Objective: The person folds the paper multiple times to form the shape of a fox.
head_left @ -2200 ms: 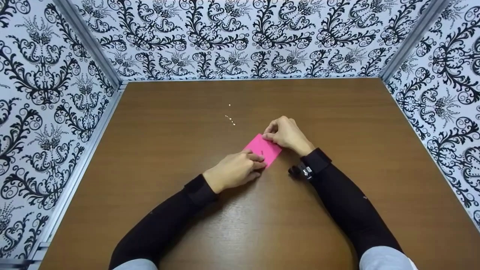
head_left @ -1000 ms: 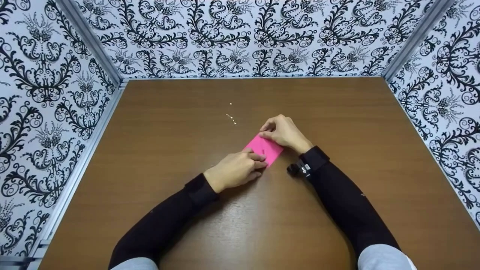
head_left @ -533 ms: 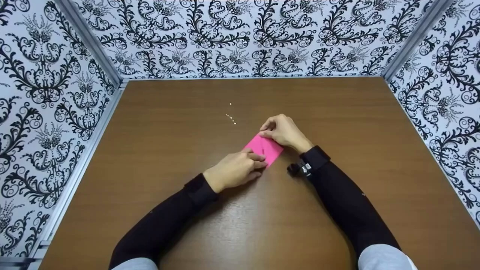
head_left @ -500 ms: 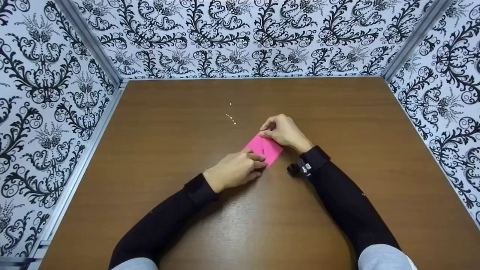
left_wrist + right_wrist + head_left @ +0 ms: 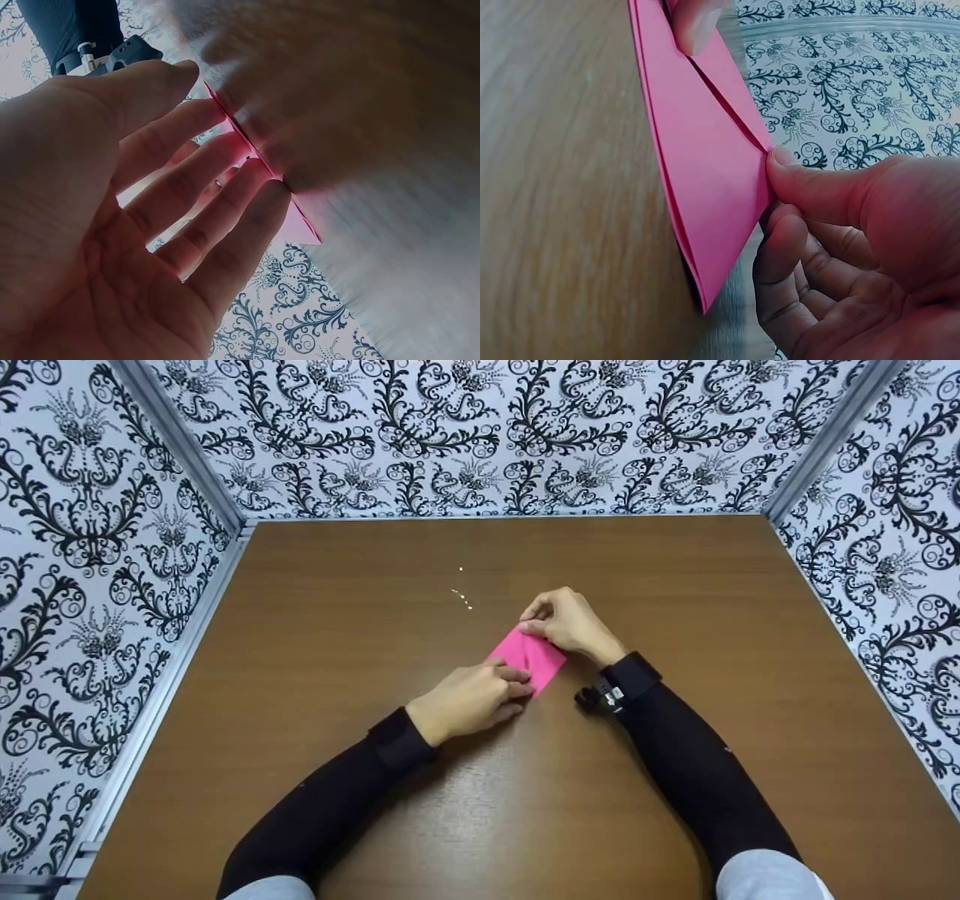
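A small folded sheet of pink paper (image 5: 546, 658) lies aslant on the table between the two hands. My left hand (image 5: 469, 699) rests over its near left part, extended fingertips pressing it down. In the left wrist view these fingers (image 5: 202, 176) reach the paper's edge (image 5: 301, 225) side by side. At the far corner my right hand (image 5: 574, 622) pinches the paper between thumb and index finger. Up close in the right wrist view, the layered paper (image 5: 705, 172) shows a narrow gap along a fold, running from a left fingertip (image 5: 697, 30) to the right thumb (image 5: 810, 184).
Several tiny pale specks (image 5: 462, 595) lie on the brown wooden table (image 5: 345, 607) beyond the paper. Patterned black-and-white walls (image 5: 480, 442) enclose the back and sides. A small black camera (image 5: 589, 700) juts from the right wrist, near the tabletop.
Since the oldest frame, my right thumb and fingers have shifted slightly left and away along the paper's far corner. The left hand has stayed nearly still on the paper.
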Demonstrator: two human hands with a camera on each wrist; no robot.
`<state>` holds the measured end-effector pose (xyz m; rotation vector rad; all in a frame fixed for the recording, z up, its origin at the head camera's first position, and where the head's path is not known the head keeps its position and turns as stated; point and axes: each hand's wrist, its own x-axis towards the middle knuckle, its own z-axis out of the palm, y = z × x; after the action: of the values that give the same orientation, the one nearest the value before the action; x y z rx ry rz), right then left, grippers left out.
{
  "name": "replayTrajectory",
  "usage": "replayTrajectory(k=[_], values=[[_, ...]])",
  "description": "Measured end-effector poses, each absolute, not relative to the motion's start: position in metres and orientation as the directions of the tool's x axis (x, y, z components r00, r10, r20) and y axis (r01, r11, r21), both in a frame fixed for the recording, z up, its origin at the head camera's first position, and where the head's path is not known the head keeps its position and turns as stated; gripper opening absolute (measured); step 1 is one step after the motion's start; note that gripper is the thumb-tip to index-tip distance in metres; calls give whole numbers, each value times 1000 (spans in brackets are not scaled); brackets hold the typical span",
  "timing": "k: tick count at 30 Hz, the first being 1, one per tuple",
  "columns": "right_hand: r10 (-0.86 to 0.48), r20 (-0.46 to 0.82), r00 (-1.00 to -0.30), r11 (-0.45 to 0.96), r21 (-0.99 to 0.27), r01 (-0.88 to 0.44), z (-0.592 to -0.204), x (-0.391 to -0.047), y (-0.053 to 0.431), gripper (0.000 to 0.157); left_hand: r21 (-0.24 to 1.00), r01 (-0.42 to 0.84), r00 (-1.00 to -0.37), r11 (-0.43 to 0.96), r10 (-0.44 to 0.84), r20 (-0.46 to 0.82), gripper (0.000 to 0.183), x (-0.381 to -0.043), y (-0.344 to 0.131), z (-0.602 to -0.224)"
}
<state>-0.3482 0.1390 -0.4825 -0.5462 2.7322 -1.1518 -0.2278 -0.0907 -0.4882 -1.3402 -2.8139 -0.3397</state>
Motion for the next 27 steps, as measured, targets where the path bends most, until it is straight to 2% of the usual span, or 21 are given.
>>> replayTrajectory(k=[8,27], values=[[-360,45,-932,633,-723,-279,-479,-350,142,16,182,761,-646,623,753,121,37,-229,-92,-491],[-301,133,-944,570,-769,-290,-465,-351,149,14,144,714,-692,685,661,290,29,-245,-109,-479]])
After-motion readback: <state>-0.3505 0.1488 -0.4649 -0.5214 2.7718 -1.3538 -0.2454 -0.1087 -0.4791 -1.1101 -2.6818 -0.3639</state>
